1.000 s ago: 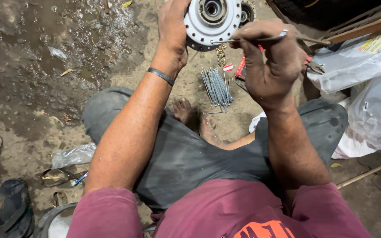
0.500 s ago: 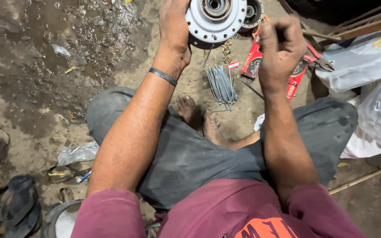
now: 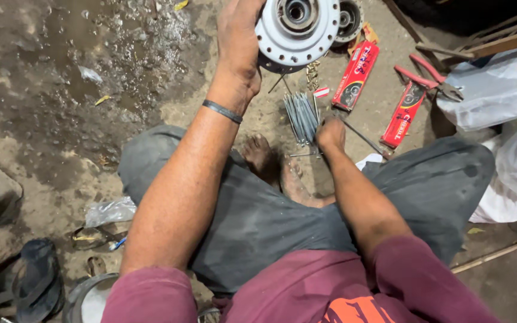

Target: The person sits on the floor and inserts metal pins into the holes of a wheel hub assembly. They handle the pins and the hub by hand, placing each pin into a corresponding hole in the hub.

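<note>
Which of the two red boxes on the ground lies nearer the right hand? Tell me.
The lower red box, beside the red-handled pliers, lies nearer the right hand. The other red box sits further up, close under the metal hub.

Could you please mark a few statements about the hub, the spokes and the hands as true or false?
1. The left hand holds the metal hub up off the ground. True.
2. The right hand is raised beside the hub. False: it is down at the bundle of spokes on the ground.
3. Two red boxes lie on the ground right of the spokes. True.
4. The pliers are in the right hand. False: they lie on the ground near the white bag.
5. A dark band sits on the left wrist. True.
</note>
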